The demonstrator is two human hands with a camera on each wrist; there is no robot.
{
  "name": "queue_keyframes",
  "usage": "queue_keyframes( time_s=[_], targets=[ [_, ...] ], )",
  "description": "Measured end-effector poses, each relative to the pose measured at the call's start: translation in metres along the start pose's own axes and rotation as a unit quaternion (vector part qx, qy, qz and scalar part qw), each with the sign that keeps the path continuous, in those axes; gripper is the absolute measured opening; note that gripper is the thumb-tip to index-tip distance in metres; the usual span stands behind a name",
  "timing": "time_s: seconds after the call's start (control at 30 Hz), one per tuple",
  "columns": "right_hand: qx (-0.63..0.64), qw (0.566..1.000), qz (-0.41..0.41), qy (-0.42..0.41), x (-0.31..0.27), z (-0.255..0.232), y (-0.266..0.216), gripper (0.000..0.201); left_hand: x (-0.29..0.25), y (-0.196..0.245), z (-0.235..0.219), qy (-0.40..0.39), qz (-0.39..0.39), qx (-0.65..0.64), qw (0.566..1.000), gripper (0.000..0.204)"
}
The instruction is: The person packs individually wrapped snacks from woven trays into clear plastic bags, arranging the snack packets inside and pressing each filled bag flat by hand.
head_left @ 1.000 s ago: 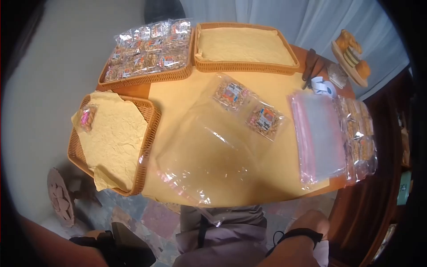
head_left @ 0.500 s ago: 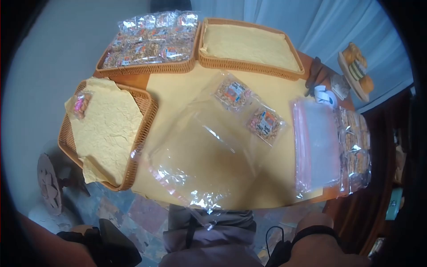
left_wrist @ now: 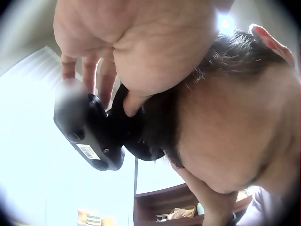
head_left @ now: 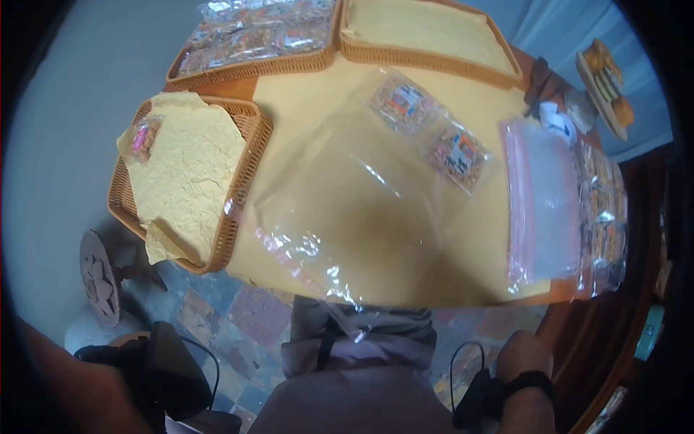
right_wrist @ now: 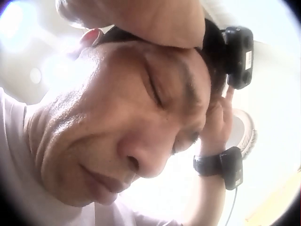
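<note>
A black head camera [left_wrist: 89,134] sits on the person's forehead. The left hand [left_wrist: 136,42] is raised to it, fingers hanging behind the body and thumb against the round mount. In the right wrist view, the right hand [right_wrist: 141,21] lies over the brow and hair, its fingertips out of sight. On the table, a large clear plastic bag [head_left: 347,210] lies flat near the front edge, away from both hands. Two clear packets of nut mix, one [head_left: 405,105] beside the other [head_left: 459,155], overlap its far corner.
A paper-lined wicker basket [head_left: 249,159] at left holds a small packet [head_left: 144,137]. Behind stand a basket [head_left: 253,72] of packets and another lined basket [head_left: 434,58]. At right are pink-edged plastic bags [head_left: 542,202], bagged snacks [head_left: 603,210] and a bread board [head_left: 607,87].
The head view has tilted downward, so the table and baskets sit higher in it. Both forearms stay raised at the bottom edge. The things on the table have not moved.
</note>
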State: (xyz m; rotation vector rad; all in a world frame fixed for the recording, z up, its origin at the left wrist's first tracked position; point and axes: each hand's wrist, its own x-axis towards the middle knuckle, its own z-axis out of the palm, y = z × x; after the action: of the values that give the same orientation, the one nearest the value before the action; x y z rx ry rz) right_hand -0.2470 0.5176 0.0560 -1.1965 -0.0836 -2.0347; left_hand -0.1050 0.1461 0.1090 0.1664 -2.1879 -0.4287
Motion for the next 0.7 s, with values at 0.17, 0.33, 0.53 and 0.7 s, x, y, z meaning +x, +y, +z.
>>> queue_keyframes(
  time_s=[0.17, 0.33, 0.53, 0.7],
  targets=[
    [-0.060, 0.997, -0.025, 0.033, 0.035, -0.011, 0.006, 0.086, -0.002, 0.003, 0.017, 0.010, -0.010, -0.041, 0.999, 0.050],
    [-0.075, 0.992, -0.082, 0.062, 0.012, -0.019, -0.006, 0.080, -0.004, 0.004, 0.014, -0.008, -0.007, -0.034, 0.999, 0.051],
    [-0.082, 0.980, -0.157, 0.092, -0.021, -0.030, -0.029, 0.073, 0.000, -0.001, -0.011, -0.030, 0.006, -0.011, 0.999, 0.051],
    [-0.122, 0.972, -0.186, 0.081, -0.009, -0.038, -0.039, 0.068, 0.001, -0.006, -0.019, 0.005, 0.014, -0.019, 1.000, 0.051]
  ],
)
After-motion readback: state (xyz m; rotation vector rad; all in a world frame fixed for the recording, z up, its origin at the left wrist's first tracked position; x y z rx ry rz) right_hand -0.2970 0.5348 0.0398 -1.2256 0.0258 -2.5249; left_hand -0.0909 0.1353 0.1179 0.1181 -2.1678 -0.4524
